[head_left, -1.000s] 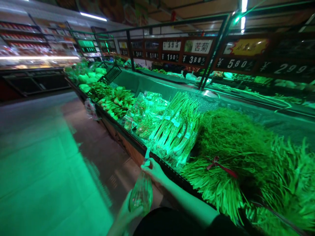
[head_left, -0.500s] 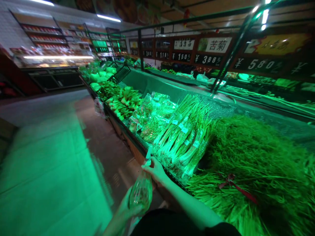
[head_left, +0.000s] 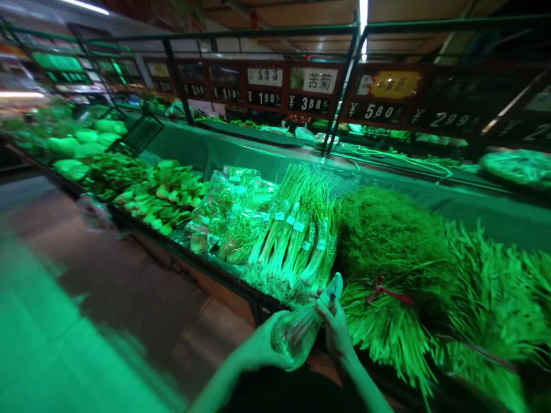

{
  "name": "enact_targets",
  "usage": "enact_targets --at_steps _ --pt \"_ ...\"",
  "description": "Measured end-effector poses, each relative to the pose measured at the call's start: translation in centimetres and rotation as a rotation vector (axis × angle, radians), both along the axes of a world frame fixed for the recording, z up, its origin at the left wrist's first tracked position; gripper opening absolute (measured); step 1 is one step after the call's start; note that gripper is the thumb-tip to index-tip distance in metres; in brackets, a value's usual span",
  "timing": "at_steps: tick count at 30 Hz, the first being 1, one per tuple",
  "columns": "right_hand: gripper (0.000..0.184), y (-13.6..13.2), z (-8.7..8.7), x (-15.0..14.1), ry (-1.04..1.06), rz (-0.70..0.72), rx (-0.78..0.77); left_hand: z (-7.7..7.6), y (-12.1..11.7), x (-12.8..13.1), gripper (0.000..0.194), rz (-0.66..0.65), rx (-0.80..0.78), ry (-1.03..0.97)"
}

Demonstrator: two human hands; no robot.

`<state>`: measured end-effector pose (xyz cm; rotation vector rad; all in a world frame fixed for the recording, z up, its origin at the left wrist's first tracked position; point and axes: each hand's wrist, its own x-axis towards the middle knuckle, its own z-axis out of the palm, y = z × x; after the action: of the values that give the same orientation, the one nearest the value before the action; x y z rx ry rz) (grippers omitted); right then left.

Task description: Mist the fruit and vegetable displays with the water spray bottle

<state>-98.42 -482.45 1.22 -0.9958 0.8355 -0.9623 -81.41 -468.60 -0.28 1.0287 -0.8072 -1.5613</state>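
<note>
The left hand [head_left: 258,349] is cupping the belly of a clear plastic bag [head_left: 297,332], its fingers [head_left: 275,344] curled closely around the film. The right hand [head_left: 336,331] is gripping the bag higher up, its fingertips [head_left: 322,298] pinched narrowly at the gathered neck [head_left: 332,291], which is sticking up and tilting toward the produce. Both hands are closed on the bag, and neither is spread wide. The bag is lying slantwise between them, in front of the counter edge [head_left: 206,269], and its contents are too blurred to tell.

Just beyond the right hand, bundled scallions [head_left: 293,241] in plastic sleeves are lying on the display, close to the neck of the bag but apparently not touching it. To their right, a big heap of long green stems [head_left: 396,252] is bulging up, bound by a red ribbon [head_left: 387,293], and its loose ends are spilling over the counter edge beside the right wrist. To the left of the scallions, bagged greens [head_left: 235,229] are lying next to loose leafy greens [head_left: 159,195], and a black wire rack [head_left: 135,135] is leaning farther along. A small bag [head_left: 97,215] is hanging on the counter front above the shiny floor [head_left: 86,275], while price signs [head_left: 307,80] are hanging overhead from a metal rail [head_left: 258,31]
</note>
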Motion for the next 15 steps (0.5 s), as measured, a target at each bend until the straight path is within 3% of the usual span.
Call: enact_targets --at_steps 3,6,11,15 --pt "0.062 -0.1 0.8 1.2 0.025 -0.021 0.010 -0.2 -0.4 0.6 0.100 -0.024 0.002 0.031" --pt "0.062 -0.3 1.4 4.2 0.030 0.015 -0.019 -0.1 0.3 1.9 0.101 0.045 0.022 0.055" --pt "0.053 -0.3 2.3 11.7 0.018 0.256 -0.091 0.3 3.2 5.0 0.098 0.275 -0.013 -0.026" --pt "0.055 0.7 3.0 18.2 -0.011 0.423 -0.091 1.4 6.1 6.8 0.101 0.552 0.093 -0.131"
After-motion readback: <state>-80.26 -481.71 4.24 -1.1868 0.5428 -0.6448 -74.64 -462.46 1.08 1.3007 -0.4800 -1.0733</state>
